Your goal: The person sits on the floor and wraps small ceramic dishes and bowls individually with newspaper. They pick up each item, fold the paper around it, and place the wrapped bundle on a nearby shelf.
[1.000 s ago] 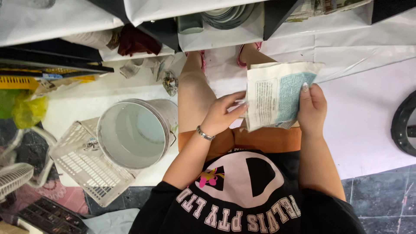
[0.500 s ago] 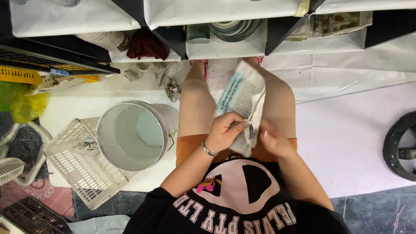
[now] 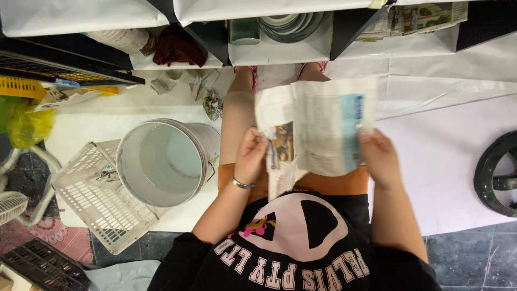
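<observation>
Newspaper sheet point(image 3: 318, 129): held spread open over the person's bare knees, creased, with a lower corner hanging down toward the black shirt.
Left hand point(image 3: 252, 156): closed on the newspaper sheet's left edge, fingers curled round the paper; a thin bracelet point(image 3: 241, 185) sits on the wrist.
Right hand point(image 3: 379, 156): pinching the newspaper sheet's right edge, thumb on the printed face.
Bucket point(image 3: 161, 161): grey and round, just left of the newspaper sheet, standing open-mouthed on the white floor covering.
Plastic basket point(image 3: 91, 202): white, slotted, left of the bucket and touching it, tilted.
Crumpled paper scraps point(image 3: 186, 83): lying above the bucket, near the shelf edge.
Stacked plates point(image 3: 291, 21): in a shelf compartment straight above the newspaper sheet.
Folded newspapers point(image 3: 414, 19): in the compartment to the right of the stacked plates.
Black wheel point(image 3: 498, 175): well right of the newspaper sheet, cut off by the picture's edge.
Yellow-green bag point(image 3: 27, 124): far left of the bucket.
</observation>
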